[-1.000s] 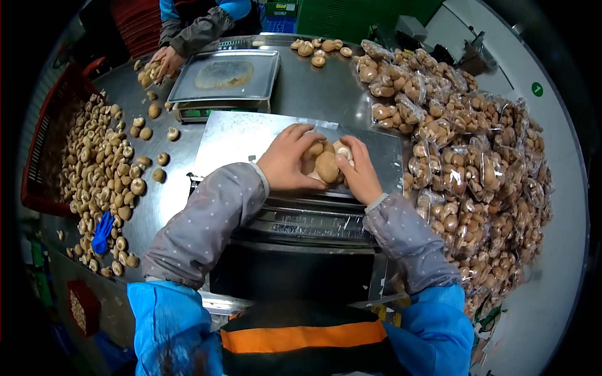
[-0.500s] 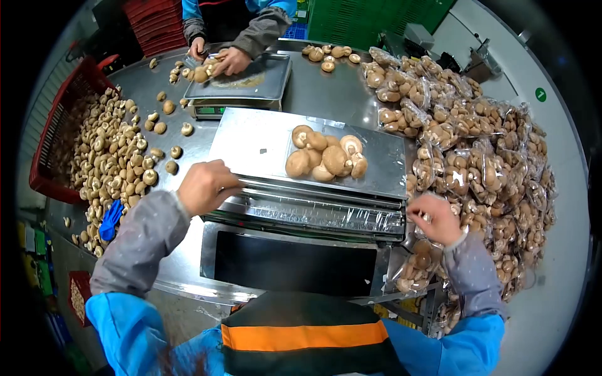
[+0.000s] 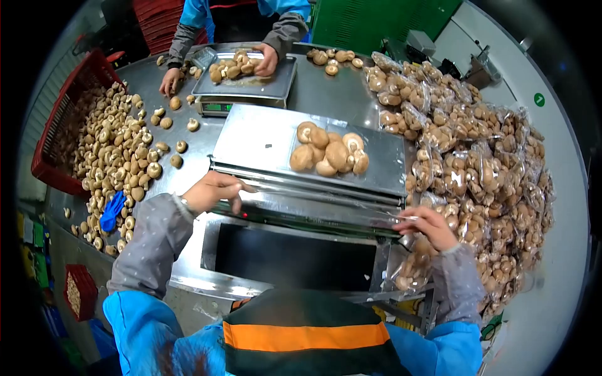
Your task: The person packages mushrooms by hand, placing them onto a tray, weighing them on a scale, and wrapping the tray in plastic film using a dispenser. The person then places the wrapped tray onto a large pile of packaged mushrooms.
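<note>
Clear plastic film (image 3: 326, 202) stretches across the front of a metal wrapping machine (image 3: 251, 138). At the film's left end, my left hand (image 3: 216, 191) is closed, thumb and fingers pinching its edge. My right hand (image 3: 427, 225) is closed at the right end, with the film edge between thumb and fingers. Behind the film, a small pile of brown mushrooms (image 3: 335, 152) rests on the machine's flat metal top; a clear edge shows beside it. A dark panel (image 3: 295, 257) lies nearer to me, below both hands.
Loose mushrooms (image 3: 113, 138) spill from a red crate (image 3: 50, 138) at left, beside a blue glove (image 3: 113, 212). Bagged mushrooms (image 3: 483, 163) are heaped at right. Across the steel table, a co-worker's hand (image 3: 266, 59) holds mushrooms at a scale (image 3: 219, 88).
My hands have come down toward me to the film, and the right fingers now pinch its edge. The co-worker's one hand has moved off the scale to loose mushrooms at left.
</note>
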Motion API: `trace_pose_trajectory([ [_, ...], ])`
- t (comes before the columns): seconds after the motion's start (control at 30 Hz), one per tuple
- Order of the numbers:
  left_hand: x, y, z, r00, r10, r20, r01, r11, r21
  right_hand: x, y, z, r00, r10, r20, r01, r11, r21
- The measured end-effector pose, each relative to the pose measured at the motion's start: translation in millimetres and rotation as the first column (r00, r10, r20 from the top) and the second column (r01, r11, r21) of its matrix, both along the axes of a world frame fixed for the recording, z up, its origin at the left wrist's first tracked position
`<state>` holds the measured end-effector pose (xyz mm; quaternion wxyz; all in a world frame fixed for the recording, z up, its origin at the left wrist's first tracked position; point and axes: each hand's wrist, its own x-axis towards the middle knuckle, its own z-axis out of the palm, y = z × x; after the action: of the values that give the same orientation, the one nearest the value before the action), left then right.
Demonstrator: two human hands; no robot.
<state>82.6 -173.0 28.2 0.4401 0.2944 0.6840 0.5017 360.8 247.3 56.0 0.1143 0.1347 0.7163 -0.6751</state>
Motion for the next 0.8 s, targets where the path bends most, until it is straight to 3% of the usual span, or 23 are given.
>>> trace_pose_trajectory([
  [0.03,-4.5,-2.0,9.8,0.962,0.085,0.261,-0.131,0.978,0.163,-0.3,4.9,18.2,0.995,-0.045,-0.093,0.034,0.993,-0.111],
  [0.1,-21.9,18.0,31.3,0.880,0.212,0.424,-0.391,0.831,0.395,-24.7,18.0,56.3,0.930,-0.218,-0.296,0.167,0.968,-0.187],
  [0.17,-52.1,72.8,57.7,0.813,0.279,0.512,-0.563,0.604,0.564,-79.6,41.4,53.0,0.745,-0.522,-0.416,0.299,0.818,-0.491],
  [0.2,-82.8,100.4,53.1,0.811,0.288,0.509,-0.570,0.581,0.581,-118.6,38.9,53.6,0.649,-0.611,-0.454,0.334,0.765,-0.551],
  [0.23,-109.7,127.2,36.0,0.812,0.295,0.504,-0.574,0.556,0.601,-151.6,55.1,30.3,0.648,-0.621,-0.442,0.390,0.768,-0.507],
  [0.27,-120.8,149.0,25.4,0.884,0.412,-0.221,-0.336,0.889,0.311,-173.6,53.2,3.2,0.744,-0.432,-0.510,0.440,0.891,-0.113],
  [0.3,-133.5,170.3,15.0,0.597,0.055,-0.800,-0.329,0.926,-0.182,-195.7,51.4,-23.8,0.840,-0.207,-0.501,0.434,0.811,0.392],
  [0.33,-129.7,183.4,-15.6,0.647,0.088,-0.758,-0.300,0.943,-0.146,-217.9,49.4,-50.5,0.897,-0.038,-0.440,0.378,0.582,0.720],
  [0.37,-116.1,189.1,-52.5,0.698,0.115,-0.707,-0.272,0.956,-0.114,-216.4,44.9,-85.6,0.886,0.191,-0.422,0.221,0.625,0.749],
  [0.43,-103.6,183.4,-94.6,0.517,0.204,-0.831,-0.114,0.979,0.169,-219.5,38.7,-91.5,0.825,0.272,-0.496,0.262,0.593,0.761],
  [0.5,-96.6,178.4,-105.1,0.513,0.292,-0.807,-0.102,0.954,0.280,-213.3,41.3,-95.0,0.841,0.301,-0.449,0.215,0.575,0.789],
  [0.53,-89.6,177.0,-90.4,0.673,0.297,-0.677,-0.161,0.953,0.257,-215.0,37.9,-86.7,0.881,0.276,-0.384,0.173,0.567,0.805],
  [0.57,-92.7,175.9,-93.8,0.516,0.288,-0.807,-0.140,0.958,0.252,-218.1,42.4,-97.3,0.901,0.193,-0.388,0.183,0.643,0.744],
  [0.63,-90.3,175.5,-92.7,0.867,0.301,-0.398,-0.257,0.953,0.160,-213.5,31.8,-81.9,0.998,-0.028,-0.053,0.048,0.908,0.417],
  [0.73,-81.6,177.1,-50.4,0.953,0.275,-0.125,-0.298,0.923,-0.244,-207.5,25.0,-59.1,0.977,-0.059,0.207,0.036,0.993,0.114],
  [0.8,-81.1,176.5,-26.0,0.957,0.286,0.051,-0.255,0.909,-0.330,-203.5,18.1,-42.8,0.942,-0.118,0.314,0.115,0.993,0.030],
])
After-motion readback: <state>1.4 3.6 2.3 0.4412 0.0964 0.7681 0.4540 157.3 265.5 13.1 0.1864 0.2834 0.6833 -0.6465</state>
